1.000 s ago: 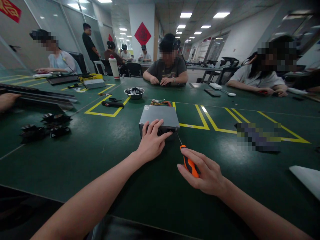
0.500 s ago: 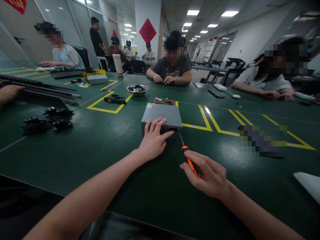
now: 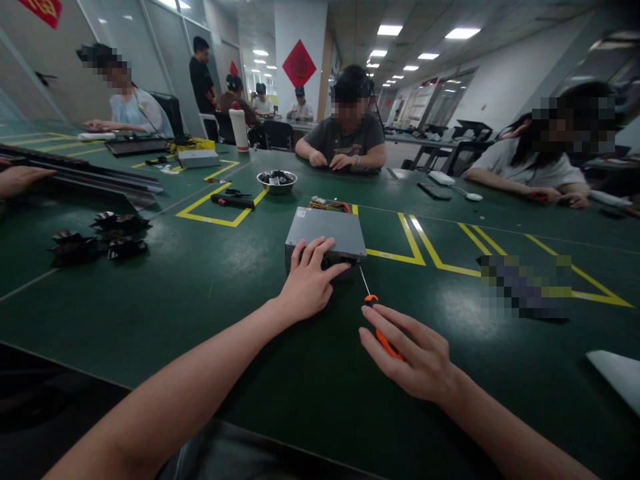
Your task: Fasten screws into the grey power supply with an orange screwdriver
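A grey metal power supply box (image 3: 327,230) lies on the green table (image 3: 210,293), with coloured wires (image 3: 330,205) at its far end. My left hand (image 3: 307,280) rests on the box's near edge, fingers spread over its top. An orange and black screwdriver (image 3: 379,330) is gripped in my right hand (image 3: 413,357). Its thin shaft points at the box's near right corner.
Black fan parts (image 3: 100,240) lie at the left. A metal bowl (image 3: 277,181) and a black tool (image 3: 233,201) sit beyond the box, among yellow floor-tape lines (image 3: 415,243). Several people sit around the table. A white object (image 3: 617,373) lies at the right edge.
My right hand has rolled over the screwdriver handle, so less of the orange shows. The view has shifted slightly; my left hand stays on the box.
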A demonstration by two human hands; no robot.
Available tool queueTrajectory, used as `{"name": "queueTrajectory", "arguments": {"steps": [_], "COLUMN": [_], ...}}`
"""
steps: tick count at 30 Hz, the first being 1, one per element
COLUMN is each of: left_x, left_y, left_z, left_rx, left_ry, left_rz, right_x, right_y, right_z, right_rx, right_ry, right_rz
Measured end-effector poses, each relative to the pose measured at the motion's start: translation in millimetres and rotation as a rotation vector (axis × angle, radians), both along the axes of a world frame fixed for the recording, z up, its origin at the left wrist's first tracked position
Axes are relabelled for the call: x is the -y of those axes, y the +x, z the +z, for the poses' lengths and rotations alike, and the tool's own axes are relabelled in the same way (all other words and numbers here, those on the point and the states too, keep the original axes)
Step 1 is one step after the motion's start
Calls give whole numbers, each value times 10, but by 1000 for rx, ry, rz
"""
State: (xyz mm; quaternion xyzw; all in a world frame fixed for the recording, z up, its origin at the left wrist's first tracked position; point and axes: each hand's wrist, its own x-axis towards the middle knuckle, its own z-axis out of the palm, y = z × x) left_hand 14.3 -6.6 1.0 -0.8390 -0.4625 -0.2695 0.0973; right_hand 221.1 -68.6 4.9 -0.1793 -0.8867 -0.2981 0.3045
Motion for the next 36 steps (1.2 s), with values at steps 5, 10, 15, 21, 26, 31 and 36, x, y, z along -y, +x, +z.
{"name": "queueTrajectory", "arguments": {"steps": [5, 10, 15, 21, 26, 31, 36], "left_x": [-3, 3, 0, -5, -1, -5, -7], "left_y": [1, 3, 14, 23, 13, 12, 17], "left_z": [-12, -3, -15, -31, -23, -24, -25], "left_rx": [4, 17, 27, 27, 30, 29, 38], "left_ry": [6, 4, -6, 2, 2, -4, -3], "left_rz": [-9, -13, -11, -4, -8, -9, -10], "right_x": [19, 45, 52, 49, 44, 12, -30], "right_y": [-18, -22, 7, -24, -39, -12, -5], "right_z": [-23, 1, 26, -3, -19, -2, -1], "right_rx": [-45, 2, -19, -71, 23, -53, -86], "right_ry": [-80, -97, 11, -66, -50, 6, -75], "right_rz": [-16, -23, -99, -84, -96, -112, -98]}}
